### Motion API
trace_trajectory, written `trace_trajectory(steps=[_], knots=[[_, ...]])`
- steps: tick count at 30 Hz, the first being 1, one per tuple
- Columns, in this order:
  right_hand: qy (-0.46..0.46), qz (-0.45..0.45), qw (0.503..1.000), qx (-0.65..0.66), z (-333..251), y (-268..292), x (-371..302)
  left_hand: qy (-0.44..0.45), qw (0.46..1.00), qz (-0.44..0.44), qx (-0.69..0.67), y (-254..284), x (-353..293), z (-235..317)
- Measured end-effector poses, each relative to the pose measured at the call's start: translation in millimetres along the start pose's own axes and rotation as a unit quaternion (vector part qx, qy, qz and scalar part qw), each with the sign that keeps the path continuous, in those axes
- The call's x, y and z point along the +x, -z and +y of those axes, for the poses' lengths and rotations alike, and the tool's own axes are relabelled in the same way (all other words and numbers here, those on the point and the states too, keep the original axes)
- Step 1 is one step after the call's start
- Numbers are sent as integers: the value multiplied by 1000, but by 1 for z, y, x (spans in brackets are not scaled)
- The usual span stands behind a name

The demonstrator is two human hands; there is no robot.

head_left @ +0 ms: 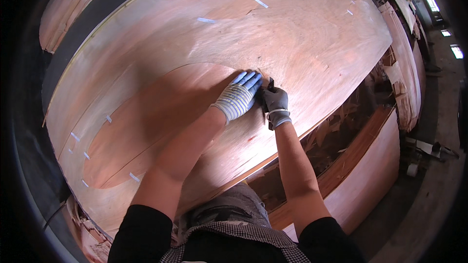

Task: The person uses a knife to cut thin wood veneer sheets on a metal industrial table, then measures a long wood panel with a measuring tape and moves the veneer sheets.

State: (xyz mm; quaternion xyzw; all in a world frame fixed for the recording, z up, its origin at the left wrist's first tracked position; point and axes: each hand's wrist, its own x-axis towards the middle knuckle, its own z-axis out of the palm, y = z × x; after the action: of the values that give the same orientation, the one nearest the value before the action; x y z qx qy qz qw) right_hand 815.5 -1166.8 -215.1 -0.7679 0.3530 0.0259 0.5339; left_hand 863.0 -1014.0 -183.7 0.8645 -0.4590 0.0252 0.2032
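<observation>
A large sheet of pale reddish wood veneer [312, 34] lies before me, with a darker oval veneer piece [131, 131] set against it. My left hand [237, 96], in a striped white glove with blue fingers, presses flat on the veneer near the darker piece's right end, fingers stretched forward. Just right of those fingertips, my right hand [277, 103] in a grey glove is closed around a dark, narrow knife-like tool [271, 84]. The tool's upper end shows above the fist and its lower end beneath; whether it touches the veneer is hidden.
Short strips of whitish tape [257, 0] dot the sheet, several around the oval piece. To the right, beyond the sheet's edge, lie veneer scraps [319, 139] and a stack of veneer [365, 170]. More veneer [73, 5] stands at the far left.
</observation>
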Motion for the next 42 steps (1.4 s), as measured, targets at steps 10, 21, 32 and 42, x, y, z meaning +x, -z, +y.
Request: trace_trajectory(steps=[10,21,32,42], knots=[[65,-140,988,-20,-62,7,-24,120,986,119,2,60,-13,-14],[257,-116,917,-281,-142,-182,-23,276,947,22,165,83,-107,-110],[154,-187,901,-359,-30,-13,-140,660,694,155,244,136,-458,-5],[522,-434,662,-317,69,-172,-450,813,560,120,104,169,-714,171]])
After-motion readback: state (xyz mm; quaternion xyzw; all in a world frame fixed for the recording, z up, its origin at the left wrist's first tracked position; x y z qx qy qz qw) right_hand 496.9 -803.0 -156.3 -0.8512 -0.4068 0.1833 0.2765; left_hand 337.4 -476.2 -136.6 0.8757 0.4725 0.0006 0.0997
